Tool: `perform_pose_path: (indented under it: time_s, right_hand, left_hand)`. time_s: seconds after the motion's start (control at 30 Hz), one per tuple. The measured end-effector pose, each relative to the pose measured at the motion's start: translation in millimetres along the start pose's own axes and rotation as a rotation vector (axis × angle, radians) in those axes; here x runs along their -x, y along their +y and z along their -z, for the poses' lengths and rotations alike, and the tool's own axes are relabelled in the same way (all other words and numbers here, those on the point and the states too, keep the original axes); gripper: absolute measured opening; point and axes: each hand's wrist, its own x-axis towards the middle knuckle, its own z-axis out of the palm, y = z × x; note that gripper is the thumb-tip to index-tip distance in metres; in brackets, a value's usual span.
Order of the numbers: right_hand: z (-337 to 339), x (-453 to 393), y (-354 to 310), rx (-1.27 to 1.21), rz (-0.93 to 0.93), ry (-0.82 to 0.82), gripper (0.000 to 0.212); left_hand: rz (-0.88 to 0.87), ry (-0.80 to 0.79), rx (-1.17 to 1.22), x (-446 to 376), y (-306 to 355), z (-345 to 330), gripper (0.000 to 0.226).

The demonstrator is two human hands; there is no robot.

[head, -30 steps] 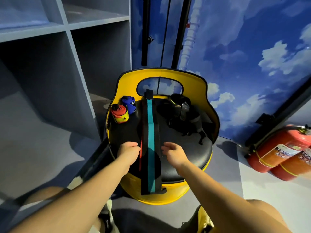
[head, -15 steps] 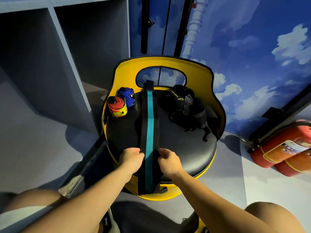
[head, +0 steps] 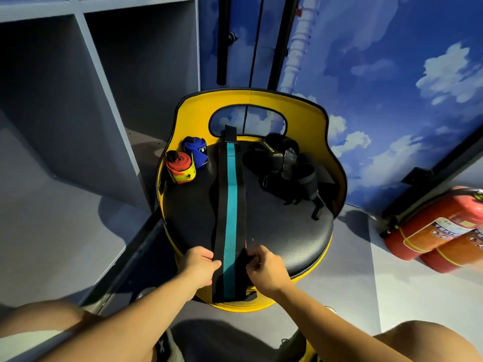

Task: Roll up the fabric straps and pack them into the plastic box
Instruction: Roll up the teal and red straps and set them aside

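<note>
A long black strap with a teal stripe (head: 230,205) lies flat along the black seat of a yellow chair (head: 287,241), its near end hanging over the front edge. My left hand (head: 200,267) pinches the strap's left edge near the seat's front. My right hand (head: 265,270) pinches its right edge at the same height. A rolled red and yellow strap (head: 180,167) and a rolled blue strap (head: 196,150) stand at the seat's back left. No plastic box is in view.
A heap of black straps and gloves (head: 287,168) lies at the seat's back right. Grey shelving (head: 78,87) stands to the left. Two red fire extinguishers (head: 439,231) lie on the floor at the right. My knees frame the bottom.
Both hands slid toward me along the strap and closed in on its edges, from resting beside it to pinching it near the seat's front.
</note>
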Motion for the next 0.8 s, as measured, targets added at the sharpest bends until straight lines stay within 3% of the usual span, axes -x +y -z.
perform_pose_path:
  time_s: [0.13, 0.3, 0.47, 0.63, 0.8]
  right_hand:
    - [2.7, 6.0, 6.7, -0.051, 0.027, -0.038, 0.017]
    - [3.2, 10.9, 27.1, 0.127, 0.316, -0.157, 0.046]
    - [-0.4, 10.9, 30.8, 0.141, 0.457, -0.058, 0.029]
    - [5.2, 4.8, 15.0, -0.002, 0.299, -0.072, 0.018]
    - [1.0, -8.7, 8.5, -0.061, 0.028, -0.056, 0.046]
  left_hand:
    - [0.045, -0.033, 0.032, 1.7, -1.1, -1.6, 0.029]
    - [0.074, -0.028, 0.100, -5.9, -1.4, 0.3, 0.033]
    - [0.062, -0.026, 0.075, -13.2, -3.2, 0.1, 0.025]
    - [0.016, -0.053, -0.017, -9.3, -1.1, 4.7, 0.024]
    - [-0.134, 0.010, -0.155, -8.5, 8.1, 15.1, 0.023]
